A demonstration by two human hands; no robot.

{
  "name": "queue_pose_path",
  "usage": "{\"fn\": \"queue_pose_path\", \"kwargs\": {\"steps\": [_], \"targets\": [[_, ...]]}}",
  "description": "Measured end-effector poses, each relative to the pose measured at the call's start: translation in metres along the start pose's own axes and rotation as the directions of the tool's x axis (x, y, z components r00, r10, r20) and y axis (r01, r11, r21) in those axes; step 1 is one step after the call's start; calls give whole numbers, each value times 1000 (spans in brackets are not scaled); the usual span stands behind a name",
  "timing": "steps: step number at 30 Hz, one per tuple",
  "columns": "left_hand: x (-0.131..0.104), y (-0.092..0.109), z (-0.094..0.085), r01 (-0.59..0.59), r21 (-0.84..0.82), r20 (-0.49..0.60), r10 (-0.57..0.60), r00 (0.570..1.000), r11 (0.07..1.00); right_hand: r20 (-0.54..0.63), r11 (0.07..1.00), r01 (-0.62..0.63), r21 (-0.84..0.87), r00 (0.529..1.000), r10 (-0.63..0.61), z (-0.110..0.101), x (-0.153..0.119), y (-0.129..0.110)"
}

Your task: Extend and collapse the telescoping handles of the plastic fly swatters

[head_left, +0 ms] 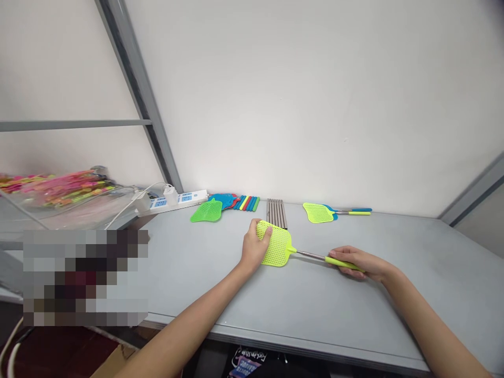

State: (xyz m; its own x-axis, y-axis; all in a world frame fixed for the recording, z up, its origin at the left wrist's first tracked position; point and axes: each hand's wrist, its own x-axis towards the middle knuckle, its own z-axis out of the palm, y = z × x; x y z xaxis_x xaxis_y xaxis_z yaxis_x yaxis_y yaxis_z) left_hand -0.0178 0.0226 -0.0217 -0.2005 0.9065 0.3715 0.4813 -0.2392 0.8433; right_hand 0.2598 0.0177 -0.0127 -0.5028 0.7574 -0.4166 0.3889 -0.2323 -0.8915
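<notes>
A yellow-green fly swatter (280,247) is held level over the grey table (275,299), its mesh head to the left and its metal rod and yellow grip to the right. My left hand (255,245) is closed on the left edge of the mesh head, thumb on top. Around the yellow grip, my right hand (352,261) has its fingers closed. Behind the swatter lie several metal rods (277,213) side by side. To their left are several coloured grips (247,203), blue swatter heads (223,200) and a green swatter head (207,211).
Two assembled swatters, one yellow (318,213) and one blue, lie at the back right. A white power strip (192,198) with plugs and cables is at the back left. Plastic-wrapped colourful items (74,186) lie beyond the table's left side, near a grey metal frame (144,94).
</notes>
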Motion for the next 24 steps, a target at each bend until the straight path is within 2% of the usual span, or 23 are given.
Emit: {"fn": "queue_pose_path", "kwargs": {"steps": [24], "targets": [[2,-1,0,13,-30,9,-13,1000,999,-53,1000,-6,-13,999,5,2,0,-1]]}}
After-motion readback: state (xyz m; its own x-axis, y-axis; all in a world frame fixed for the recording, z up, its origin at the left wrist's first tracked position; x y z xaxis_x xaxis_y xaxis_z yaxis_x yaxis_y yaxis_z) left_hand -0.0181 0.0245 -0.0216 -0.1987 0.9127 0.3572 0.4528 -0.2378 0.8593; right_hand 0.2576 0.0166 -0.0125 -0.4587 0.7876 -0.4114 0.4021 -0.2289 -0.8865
